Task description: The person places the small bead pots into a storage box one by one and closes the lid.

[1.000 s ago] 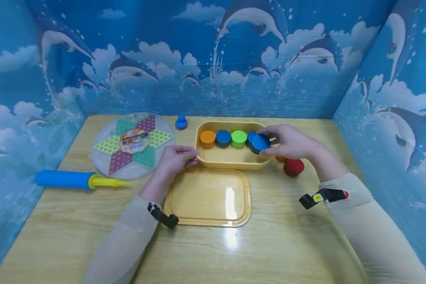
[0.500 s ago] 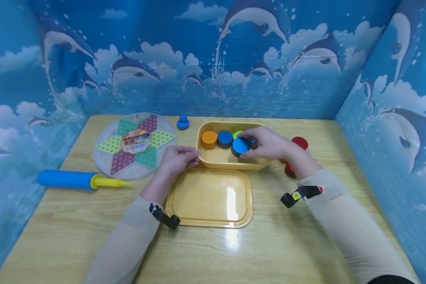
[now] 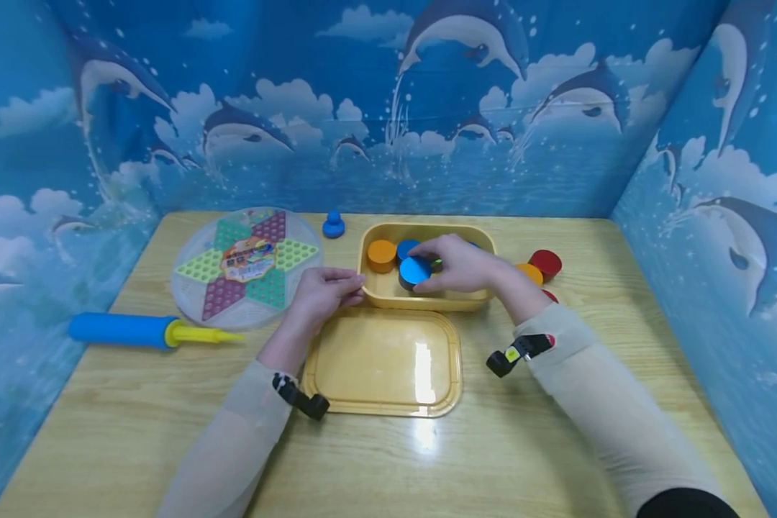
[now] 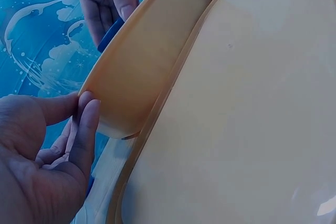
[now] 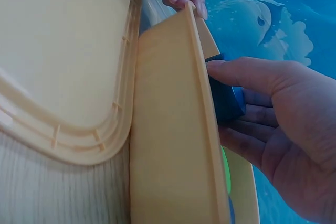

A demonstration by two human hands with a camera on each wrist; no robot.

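My right hand (image 3: 460, 265) pinches a short blue round block (image 3: 415, 273) between thumb and fingers, over the left half of a yellow plastic box (image 3: 427, 303). In the right wrist view the block's dark side (image 5: 226, 95) shows just behind the box wall. At the box's left end my left hand (image 3: 322, 293) pinches the rim with thumb and fingertips, plain in the left wrist view. Inside the box sit an orange round block (image 3: 381, 255) and another blue block (image 3: 406, 248), partly covered by the held one. A green block (image 5: 226, 171) is mostly hidden by my right hand.
A matching yellow lid (image 3: 382, 360) lies in front of the box. To the right are red (image 3: 547, 265) and orange (image 3: 530, 273) round blocks. Leftward lie a star-patterned round game board (image 3: 246, 262), a blue-yellow hand pump (image 3: 126, 329) and a small blue knobbed piece (image 3: 333, 224).
My right hand has carried the blue block leftward across the box, from its right end to beside the other blue block. The left hand has stayed at the rim.
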